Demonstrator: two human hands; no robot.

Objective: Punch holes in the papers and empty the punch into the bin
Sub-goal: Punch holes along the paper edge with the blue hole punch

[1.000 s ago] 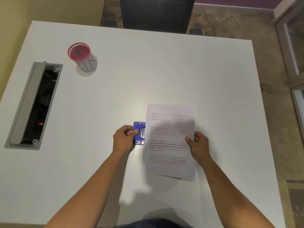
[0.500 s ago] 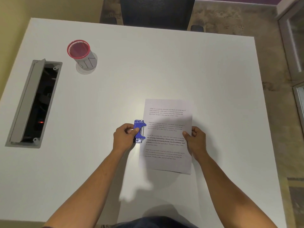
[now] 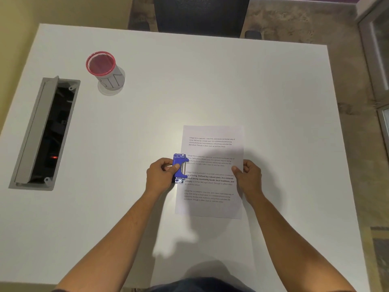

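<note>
Your left hand is closed around the blue punch, thumb on its lever. Your right hand pinches the papers' right edge, near the counter's near edge. Seat the sheets fully; otherwise the holes may land crooked. The bin stands well apart toward the far left corner, so chads may spill in transit.

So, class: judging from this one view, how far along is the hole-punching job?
Done: the paper's left edge sits in the blue punch's slot. In hand: the left hand has its grip on the punch, and the right hand steadies the sheet's right edge. No holes are visible yet. Left: pressing, then emptying the punch into the red-rimmed bin far left.
</note>
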